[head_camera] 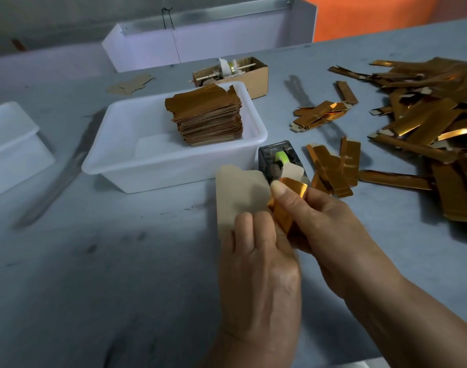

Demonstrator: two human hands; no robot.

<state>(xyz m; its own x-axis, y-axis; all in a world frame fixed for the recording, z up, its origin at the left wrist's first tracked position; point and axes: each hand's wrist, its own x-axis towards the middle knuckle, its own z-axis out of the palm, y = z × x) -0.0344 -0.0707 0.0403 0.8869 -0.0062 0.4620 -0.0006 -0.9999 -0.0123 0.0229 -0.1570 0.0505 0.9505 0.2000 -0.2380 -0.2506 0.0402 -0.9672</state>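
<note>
Gold-foil carton blank point(240, 193) is being held just above the tabletop point(120, 261), in front of the white tub point(147, 166), with its plain brown side facing up on the left and its shiny strip folding over on the right. Both hands are covering its lower part, so its full outline is not showing, and motion is blurring its edges. The left grip point(258, 261) is lying over the brown panel with its fingers curling onto it; its thumb is hiding underneath. The right grip point(325, 221) is closing round the gold strip, its thumb pressing on the fold and its other fingers tucking out of sight below. The blank's top flap is partly hiding a dark dispenser point(276, 158) with a green roll just behind it. A stack of flat blanks point(208, 115) is sitting inside the tub. A heap of folded gold pieces point(426, 120) is running off the right edge of the view.
</note>
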